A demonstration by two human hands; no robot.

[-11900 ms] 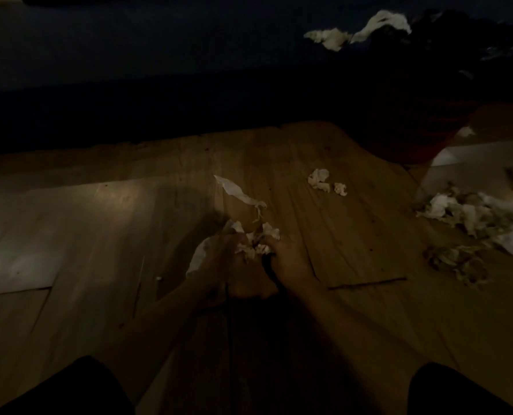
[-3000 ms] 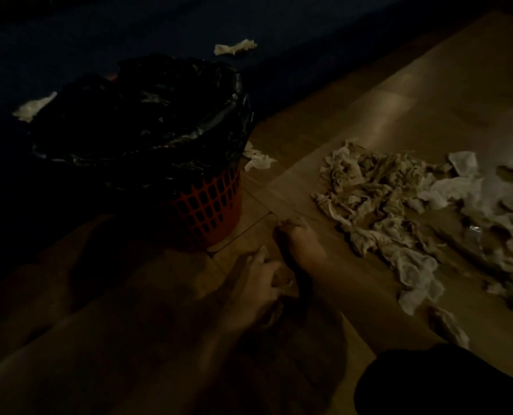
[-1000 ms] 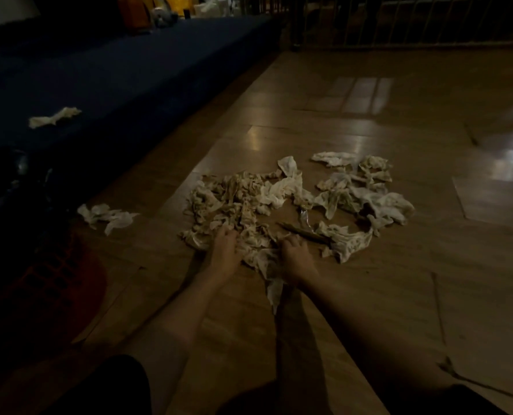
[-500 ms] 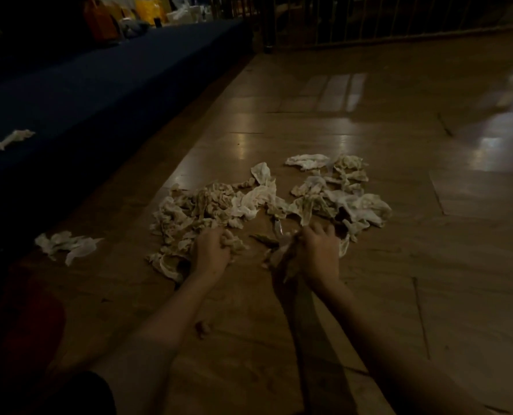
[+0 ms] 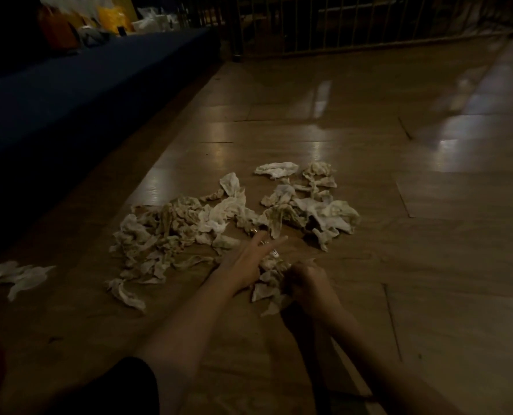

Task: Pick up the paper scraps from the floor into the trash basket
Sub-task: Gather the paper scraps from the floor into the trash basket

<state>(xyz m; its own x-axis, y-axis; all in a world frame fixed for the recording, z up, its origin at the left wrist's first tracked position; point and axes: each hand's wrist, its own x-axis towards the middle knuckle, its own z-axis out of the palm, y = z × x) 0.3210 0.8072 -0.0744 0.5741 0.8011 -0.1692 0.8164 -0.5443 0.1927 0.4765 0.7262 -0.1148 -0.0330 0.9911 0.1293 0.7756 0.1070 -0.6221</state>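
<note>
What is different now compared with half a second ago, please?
Both hands came together at the near edge of the pile: the right hand closed on a small bunch of scraps, and the left hand opened its fingers beside it. The rest of the pile stays on the floor.

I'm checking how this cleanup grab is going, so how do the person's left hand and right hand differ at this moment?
The left hand has two fingers stretched out flat toward the big scrap pile, while the right hand is curled shut. The right hand grips a wad of crumpled paper; the left hand only presses against that wad's side. Both sit low at the pile's near edge, bare-armed.
</note>
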